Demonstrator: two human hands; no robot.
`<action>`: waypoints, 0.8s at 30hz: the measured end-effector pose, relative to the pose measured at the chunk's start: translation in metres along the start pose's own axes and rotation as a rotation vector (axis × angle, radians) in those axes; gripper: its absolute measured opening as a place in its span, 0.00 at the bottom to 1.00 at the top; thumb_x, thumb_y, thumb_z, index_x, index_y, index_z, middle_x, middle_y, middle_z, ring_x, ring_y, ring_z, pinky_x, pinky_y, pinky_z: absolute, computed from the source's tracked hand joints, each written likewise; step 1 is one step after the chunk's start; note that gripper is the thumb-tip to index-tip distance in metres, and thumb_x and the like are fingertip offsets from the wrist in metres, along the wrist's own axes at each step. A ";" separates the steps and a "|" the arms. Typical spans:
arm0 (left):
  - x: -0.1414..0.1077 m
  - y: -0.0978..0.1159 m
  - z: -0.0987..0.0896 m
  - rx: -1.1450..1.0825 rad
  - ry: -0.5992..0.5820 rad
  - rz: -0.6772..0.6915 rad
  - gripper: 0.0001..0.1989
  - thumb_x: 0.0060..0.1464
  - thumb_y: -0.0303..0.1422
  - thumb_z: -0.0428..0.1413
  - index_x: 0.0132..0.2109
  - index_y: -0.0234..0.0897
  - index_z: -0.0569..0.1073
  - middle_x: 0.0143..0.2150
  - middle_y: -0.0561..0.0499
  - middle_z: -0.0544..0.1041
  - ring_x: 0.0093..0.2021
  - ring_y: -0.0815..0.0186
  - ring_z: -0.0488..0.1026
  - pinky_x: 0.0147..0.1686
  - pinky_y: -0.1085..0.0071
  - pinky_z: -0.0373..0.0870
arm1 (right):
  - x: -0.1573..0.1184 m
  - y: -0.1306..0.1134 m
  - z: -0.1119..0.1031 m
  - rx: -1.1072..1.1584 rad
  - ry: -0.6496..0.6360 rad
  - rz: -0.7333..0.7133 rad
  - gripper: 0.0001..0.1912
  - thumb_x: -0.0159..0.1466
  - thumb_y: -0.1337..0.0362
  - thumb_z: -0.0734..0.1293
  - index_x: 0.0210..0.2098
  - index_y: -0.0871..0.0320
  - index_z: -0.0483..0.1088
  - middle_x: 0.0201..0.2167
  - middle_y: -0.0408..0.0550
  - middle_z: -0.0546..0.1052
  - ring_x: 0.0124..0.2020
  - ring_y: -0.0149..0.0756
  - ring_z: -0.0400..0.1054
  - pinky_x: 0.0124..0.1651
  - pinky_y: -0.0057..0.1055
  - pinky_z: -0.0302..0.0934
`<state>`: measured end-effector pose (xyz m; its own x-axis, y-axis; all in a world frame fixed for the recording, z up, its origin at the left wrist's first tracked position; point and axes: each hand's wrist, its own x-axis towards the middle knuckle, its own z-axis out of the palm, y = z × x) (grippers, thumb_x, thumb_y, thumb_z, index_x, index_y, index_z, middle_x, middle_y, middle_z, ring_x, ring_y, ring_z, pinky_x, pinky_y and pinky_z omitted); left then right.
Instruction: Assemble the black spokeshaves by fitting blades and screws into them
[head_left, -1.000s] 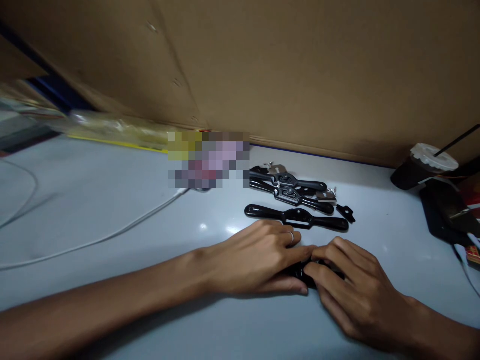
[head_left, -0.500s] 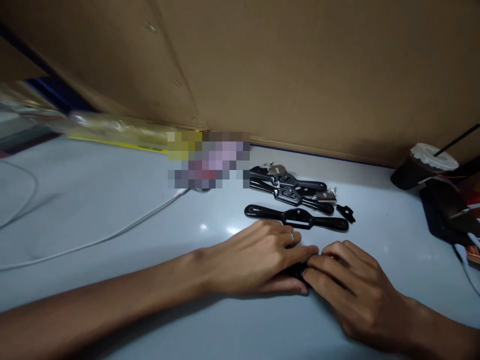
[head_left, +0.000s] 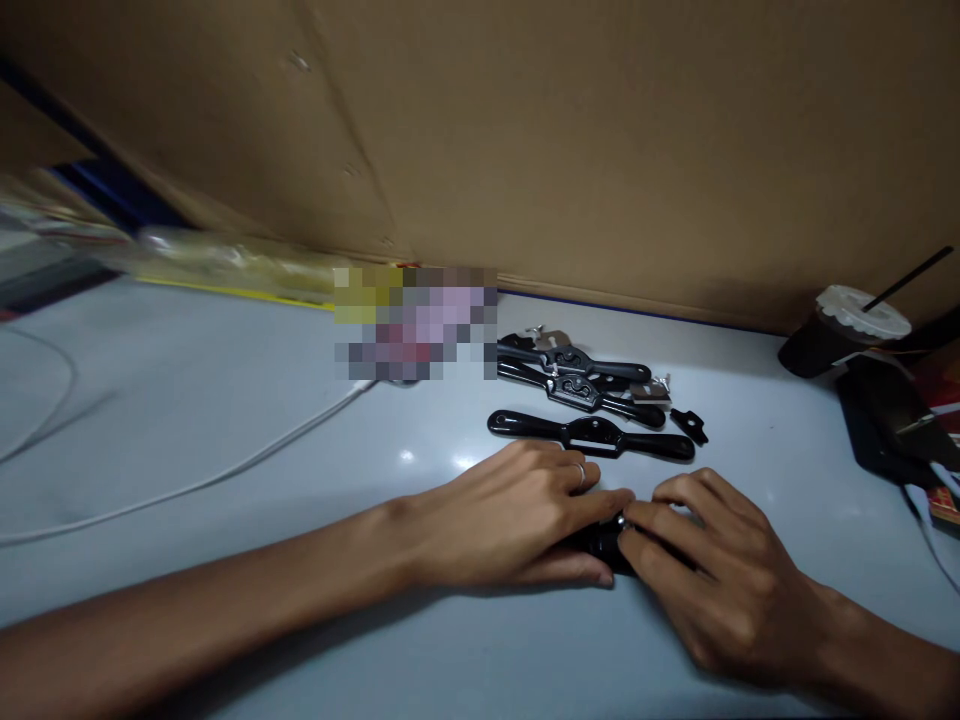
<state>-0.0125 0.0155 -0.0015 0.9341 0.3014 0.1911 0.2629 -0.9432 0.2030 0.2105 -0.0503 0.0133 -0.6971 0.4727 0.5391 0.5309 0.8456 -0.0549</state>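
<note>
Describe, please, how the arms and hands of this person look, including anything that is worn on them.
The left hand is ungloved and has a slim, silver-coloured ring on one finger. The right hand is also ungloved, with no ring visible. No sleeve, watch or bracelet shows on the left forearm or the right forearm.

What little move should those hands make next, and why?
Probably a slight twist of the small shiny part, perhaps a screw, by the right hand: it reaches right up to that part, while the left hand holds the black tool, seemingly steadying it on the table.
</note>
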 end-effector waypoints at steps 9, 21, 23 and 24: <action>0.000 0.000 -0.001 0.009 0.003 0.004 0.22 0.69 0.49 0.50 0.56 0.36 0.72 0.33 0.50 0.75 0.30 0.64 0.72 0.29 0.66 0.64 | 0.000 -0.002 -0.002 0.075 -0.035 -0.077 0.15 0.67 0.77 0.60 0.31 0.62 0.77 0.31 0.52 0.79 0.34 0.39 0.65 0.35 0.37 0.58; 0.000 0.000 0.001 -0.003 0.027 0.007 0.22 0.70 0.49 0.49 0.56 0.36 0.72 0.33 0.51 0.75 0.31 0.63 0.73 0.29 0.65 0.65 | 0.002 -0.002 -0.004 0.015 -0.024 -0.055 0.15 0.70 0.76 0.59 0.35 0.63 0.77 0.33 0.53 0.80 0.36 0.39 0.66 0.36 0.36 0.59; 0.000 0.000 0.001 -0.001 0.029 0.010 0.22 0.70 0.48 0.48 0.57 0.35 0.72 0.34 0.51 0.75 0.30 0.63 0.73 0.29 0.64 0.65 | 0.001 -0.004 -0.004 0.025 -0.014 -0.091 0.15 0.70 0.75 0.60 0.33 0.62 0.77 0.31 0.51 0.79 0.35 0.38 0.66 0.36 0.36 0.59; 0.000 0.000 0.001 0.002 0.023 0.010 0.23 0.70 0.49 0.48 0.57 0.35 0.71 0.34 0.51 0.75 0.30 0.62 0.73 0.29 0.64 0.65 | 0.001 -0.004 -0.004 0.021 -0.009 -0.093 0.14 0.69 0.75 0.61 0.33 0.62 0.77 0.29 0.50 0.78 0.35 0.38 0.66 0.36 0.36 0.59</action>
<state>-0.0125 0.0152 -0.0027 0.9309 0.2952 0.2150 0.2541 -0.9465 0.1990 0.2096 -0.0541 0.0176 -0.7477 0.3938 0.5347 0.4532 0.8911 -0.0225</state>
